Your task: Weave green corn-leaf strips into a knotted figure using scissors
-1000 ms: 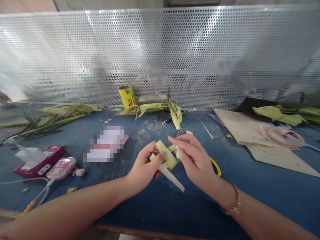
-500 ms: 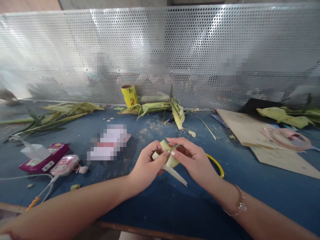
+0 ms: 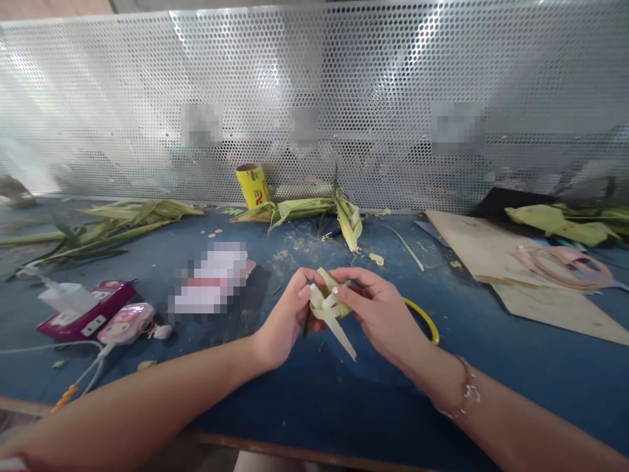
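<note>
Strips of pale husk (image 3: 328, 313), folded across one another, are held over the blue table (image 3: 295, 400) in the head view, nearer the person than the yellow tube (image 3: 254, 187) and right of it. Left hand (image 3: 285, 321): fingers curled, thumb bent, gripping the strips. Right hand (image 3: 381, 311): thumb and fingertips closed in a pinch on their opposite side. One tail points away from the tube. Tube printing: red and green marks, too small to read. Husk bundle (image 3: 304, 208): just right of the tube. Pink case (image 3: 125, 322): left of the tube, nearer the person, white motif.
</note>
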A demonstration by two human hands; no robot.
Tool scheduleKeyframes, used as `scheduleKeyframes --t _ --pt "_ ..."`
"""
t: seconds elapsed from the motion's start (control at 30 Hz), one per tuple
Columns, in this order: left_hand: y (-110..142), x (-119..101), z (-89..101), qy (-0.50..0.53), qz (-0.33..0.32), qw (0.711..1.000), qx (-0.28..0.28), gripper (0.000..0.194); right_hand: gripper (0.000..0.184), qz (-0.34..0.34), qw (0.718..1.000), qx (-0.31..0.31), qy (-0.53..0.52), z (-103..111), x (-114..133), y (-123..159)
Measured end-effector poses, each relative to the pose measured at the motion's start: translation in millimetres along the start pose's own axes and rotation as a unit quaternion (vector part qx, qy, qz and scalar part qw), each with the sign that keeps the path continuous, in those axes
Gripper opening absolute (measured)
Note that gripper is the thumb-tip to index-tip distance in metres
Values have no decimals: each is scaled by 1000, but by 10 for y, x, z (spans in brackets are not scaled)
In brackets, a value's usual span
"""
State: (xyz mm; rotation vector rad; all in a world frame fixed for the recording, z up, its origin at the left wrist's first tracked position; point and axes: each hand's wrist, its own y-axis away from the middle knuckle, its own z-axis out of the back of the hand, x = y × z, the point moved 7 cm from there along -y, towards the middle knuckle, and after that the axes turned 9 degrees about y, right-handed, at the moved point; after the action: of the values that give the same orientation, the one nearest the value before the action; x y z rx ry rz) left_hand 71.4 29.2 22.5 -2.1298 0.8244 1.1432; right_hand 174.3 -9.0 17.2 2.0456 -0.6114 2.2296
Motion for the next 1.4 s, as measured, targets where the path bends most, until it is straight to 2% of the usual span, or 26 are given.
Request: scheduleKeyframes --t 0.17,0.37,0.47,0.63,0.77,0.87,1.0,1.2,1.4 --pt "-40 57 53 31 7 999 2 26 19 6 998 -56 -11 71 -31 -16" --pt "-42 101 73 3 0 1000 29 19 15 10 997 -73 -11 89 -18 -7" --pt "-34 108 97 -10 5 1000 24 17 13 14 998 -65 -12 83 -3 -6" --pt "-25 106 128 -48 19 999 -16 19 11 34 997 -59 41 89 76 7" --pt "-43 31 132 -80 -16 995 -63 18 8 46 990 -90 94 147 143 14" --pt "-50 -56 170 -151 -51 981 -109 16 7 64 986 -96 120 169 166 4" --pt "-60 -86 188 -239 -35 962 -124 12 5 108 975 -97 170 175 190 -8" --pt "-73 -39 152 -176 -6 979 -107 5 5 117 966 -104 205 207 175 -41" --pt "-61 43 162 -66 27 992 -103 12 4 139 960 -94 226 221 147 -86"
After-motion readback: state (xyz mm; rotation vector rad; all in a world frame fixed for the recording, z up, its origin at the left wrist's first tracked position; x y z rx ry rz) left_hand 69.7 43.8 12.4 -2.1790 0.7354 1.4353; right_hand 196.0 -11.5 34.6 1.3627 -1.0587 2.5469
